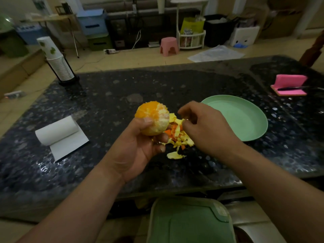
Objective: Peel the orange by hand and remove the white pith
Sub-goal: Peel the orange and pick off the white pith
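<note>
Dark speckled bench (122, 88) under both hands. Left hand (138, 151) clamped round orange (154, 118), thumb across front face, fruit held above bench. Orange mostly stripped; pale pith patches face right. Right hand (205, 125) just beside fruit on that side, fingers curled over peel pile (177, 137); whether it grips a scrap cannot be told. Right hand nearer pith: judged picking hand. Green plate (236, 116) further right.

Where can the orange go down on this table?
Bare table lies wide between the cup stack and the green plate, and between the paper roll and the left hand. The plate is empty too. Crowded: the peel pile beside the plate.
</note>
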### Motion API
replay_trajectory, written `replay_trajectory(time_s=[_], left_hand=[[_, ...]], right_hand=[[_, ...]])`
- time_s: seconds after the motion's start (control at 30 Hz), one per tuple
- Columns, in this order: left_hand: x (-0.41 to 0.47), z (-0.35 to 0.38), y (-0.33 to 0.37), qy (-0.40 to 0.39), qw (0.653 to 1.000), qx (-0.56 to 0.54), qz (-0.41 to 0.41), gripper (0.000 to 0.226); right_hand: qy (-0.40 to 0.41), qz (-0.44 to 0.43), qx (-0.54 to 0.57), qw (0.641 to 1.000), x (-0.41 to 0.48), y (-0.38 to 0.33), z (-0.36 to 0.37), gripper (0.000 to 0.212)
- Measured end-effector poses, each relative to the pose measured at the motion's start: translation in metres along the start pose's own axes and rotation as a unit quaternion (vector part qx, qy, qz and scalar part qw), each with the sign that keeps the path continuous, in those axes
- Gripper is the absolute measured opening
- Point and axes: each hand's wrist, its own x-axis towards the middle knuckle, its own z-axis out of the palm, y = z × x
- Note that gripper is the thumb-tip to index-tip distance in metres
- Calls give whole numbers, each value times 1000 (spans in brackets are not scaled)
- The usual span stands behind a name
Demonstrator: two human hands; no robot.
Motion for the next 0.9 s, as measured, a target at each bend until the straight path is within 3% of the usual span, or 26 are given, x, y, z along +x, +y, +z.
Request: replay_trajectory(time_s=[0.1,0.17,0.6,0.77,0.9], left_hand=[[1,0,-2,26,999,40,22,51],[1,2,-4,45,995,74,42,61],[0,5,-9,106,960,230,121,52],[1,6,-10,95,976,175,84,67],[3,5,-6,79,991,96,46,66]], right_hand=[[16,-42,96,994,-12,-24,-15,9],[14,-68,115,991,-19,-34,-20,8],[41,-111,19,993,-23,-30,-15,8],[50,-119,18,991,-20,-26,-13,6],[30,-128,56,990,-21,-26,-17,6]])
